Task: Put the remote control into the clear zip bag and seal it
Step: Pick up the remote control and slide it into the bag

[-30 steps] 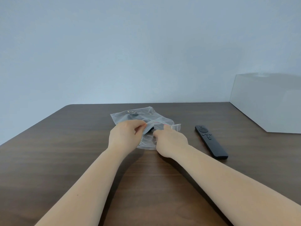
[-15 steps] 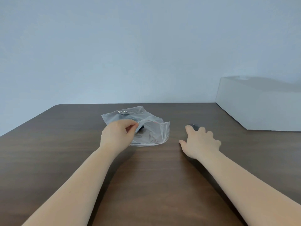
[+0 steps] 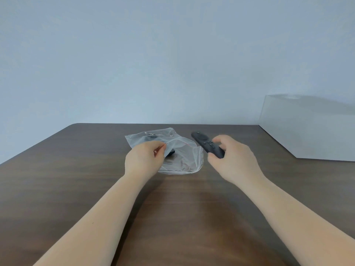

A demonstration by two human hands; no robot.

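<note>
Dark wood-grain table [image 3: 80, 189] is seen w/ a pale blue-grey wall behind it.

Left hand [image 3: 143, 161]: fingers [image 3: 160, 150] are pinched narrow on the upper edge of the clear zip bag [image 3: 180, 160], thumb & forefinger closed on the plastic near its mouth. The bag's top layer is lifted at that spot, so the mouth is held partly apart; the rest of the bag is left lying crumpled on the table. A thin red line is seen along the zip edge. Something small & dark [image 3: 170, 153] is seen through the plastic just beside the left fingertips; what it is can't be told. More small dark marks are seen at the bag's far corner, too small to identify.

Right hand [image 3: 233, 160]: fingers are wrapped round the near end of the black remote control [image 3: 206, 144], thumb on one side, other fingers on the far side. The remote is held off the table, tilted, w/ its button face up & its far end pointed away & to the left. It is outside the bag, just right of the bag's mouth; whether it touches the plastic can't be told.

Both forearms are bare & are stretched in from the lower edge of view. A white box [image 3: 311, 131] is set at the table's far right, well apart from the hands.
</note>
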